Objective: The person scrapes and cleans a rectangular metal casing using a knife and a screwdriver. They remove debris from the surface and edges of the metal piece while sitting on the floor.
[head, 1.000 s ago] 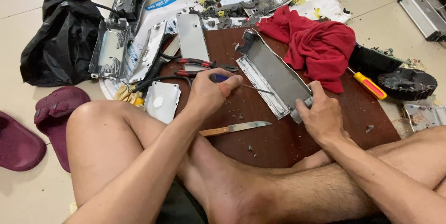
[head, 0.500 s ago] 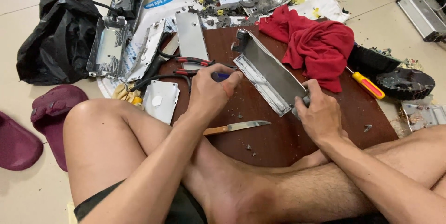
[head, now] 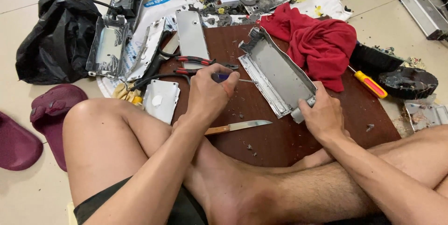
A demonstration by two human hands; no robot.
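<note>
So the person's sitting cross-legged on the floor with a dark wooden board (head: 298, 131) in front of them as a work surface; right hand (head: 322, 113) is clamped on the near end of a long grey metal casing (head: 280, 73), which is tilted up on edge over the board; left hand (head: 212, 89) is closed around a blue-handled screwdriver (head: 224, 78) with its thin shaft pointing toward the casing's lower rim, can't tell if the tip actually touches it; the two hands are well apart

Stuff crowding around: a knife (head: 238, 127) with a wooden handle lies flat on the board just below the left hand; red-handled pliers (head: 198, 61) sit right above that hand, with a flat metal plate (head: 191, 36) beside them; a small white plate (head: 161, 99) lies off the board's left edge by the raised knee; a red cloth (head: 322, 47) is bunched up against the far side of the casing, and a yellow and red screwdriver (head: 371, 84) pokes out just beside the cloth on the right; more metal housings (head: 109, 47) and a black bag (head: 56, 33) are off to the left; maroon slippers (head: 44, 113) on the tiles at far left; bits of debris scattered over the board
</note>
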